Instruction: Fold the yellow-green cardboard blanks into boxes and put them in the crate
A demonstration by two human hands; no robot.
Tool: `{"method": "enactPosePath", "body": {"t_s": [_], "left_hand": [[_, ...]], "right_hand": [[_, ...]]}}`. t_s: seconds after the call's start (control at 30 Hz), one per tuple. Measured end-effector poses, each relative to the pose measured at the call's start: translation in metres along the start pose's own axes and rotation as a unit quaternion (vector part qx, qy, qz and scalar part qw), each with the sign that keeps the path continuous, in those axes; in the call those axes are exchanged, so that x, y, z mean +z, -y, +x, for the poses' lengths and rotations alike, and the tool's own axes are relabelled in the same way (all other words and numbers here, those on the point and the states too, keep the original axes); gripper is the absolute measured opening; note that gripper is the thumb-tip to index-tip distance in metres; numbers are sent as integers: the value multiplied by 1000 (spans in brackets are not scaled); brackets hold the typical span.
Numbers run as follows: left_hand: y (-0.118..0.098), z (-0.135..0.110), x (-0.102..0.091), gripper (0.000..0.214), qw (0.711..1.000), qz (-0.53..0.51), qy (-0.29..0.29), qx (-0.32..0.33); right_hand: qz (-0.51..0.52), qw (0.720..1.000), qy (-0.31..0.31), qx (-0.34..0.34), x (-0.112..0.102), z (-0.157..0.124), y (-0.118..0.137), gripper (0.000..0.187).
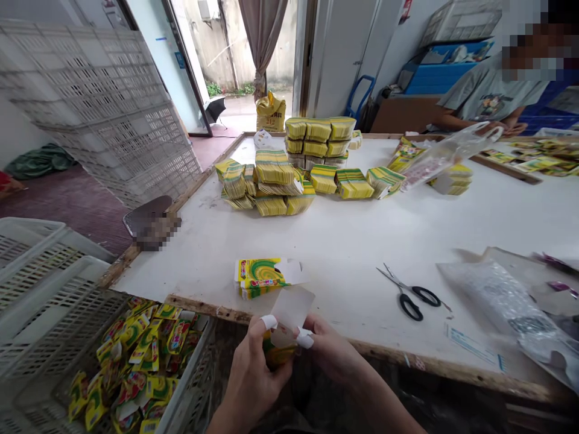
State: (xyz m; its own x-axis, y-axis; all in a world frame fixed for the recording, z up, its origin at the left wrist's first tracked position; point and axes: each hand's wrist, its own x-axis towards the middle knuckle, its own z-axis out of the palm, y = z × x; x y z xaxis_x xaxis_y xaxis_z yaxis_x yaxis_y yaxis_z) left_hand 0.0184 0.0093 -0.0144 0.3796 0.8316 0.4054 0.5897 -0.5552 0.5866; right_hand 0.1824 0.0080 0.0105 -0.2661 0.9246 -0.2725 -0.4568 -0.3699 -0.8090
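Between my hands, over the table's front edge, is a small yellow carton (278, 354) with its white inner flap (293, 306) standing up. My left hand (253, 367) is wrapped round the carton's left side. The fingers of my right hand (328, 349) close on its right side by the flaps. White tape or wrapping covers a fingertip on each hand. Just beyond lies a short stack of flattened yellow and green cartons (261, 276), the top one's white flap pointing right. Whatever is inside the held carton is hidden.
Bundled flat cartons (274, 175) are piled toward the back of the white table (335, 247). Black-handled scissors (409, 292) and clear plastic bags (506, 301) lie at right. A crate (194, 374) of filled yellow packs stands lower left. Another person (493, 90) is across the table.
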Motion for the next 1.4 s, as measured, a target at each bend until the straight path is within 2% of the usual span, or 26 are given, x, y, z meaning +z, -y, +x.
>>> {"method": "enactPosePath", "body": {"t_s": [0.2,0.4,0.53,0.63,0.77,0.9,1.07,1.17,1.3,1.4], "left_hand": [[4,13,-1,34,979,165,-56,103],[0,26,-7,21,950,255,-30,180],[-3,35,-14,23,933,292,-6,209],[-6,39,-16,24,926,305,3,223],[-8,38,-15,24,927,303,0,220],[-9,35,-14,22,926,307,-2,220],[-9,33,-15,21,937,272,-19,218],[-6,34,-15,26,954,228,-41,190],[-2,33,-13,34,976,169,-56,128],[-1,30,-11,37,985,132,-42,101]], "right_hand": [[-98,991,-89,-33,-4,6,2,21],[-88,986,-139,-28,-9,13,-8,8],[-80,984,-159,-23,-11,13,-9,1],[-63,984,-168,-16,-11,12,-7,4],[-14,984,-177,-3,-11,13,-8,7],[50,985,-161,31,-15,16,-12,5],[144,978,-120,96,-21,16,-17,10],[190,971,-78,123,-20,12,-20,17],[224,970,-51,85,-13,5,-20,29],[217,973,-47,57,-11,4,-17,35]]}}
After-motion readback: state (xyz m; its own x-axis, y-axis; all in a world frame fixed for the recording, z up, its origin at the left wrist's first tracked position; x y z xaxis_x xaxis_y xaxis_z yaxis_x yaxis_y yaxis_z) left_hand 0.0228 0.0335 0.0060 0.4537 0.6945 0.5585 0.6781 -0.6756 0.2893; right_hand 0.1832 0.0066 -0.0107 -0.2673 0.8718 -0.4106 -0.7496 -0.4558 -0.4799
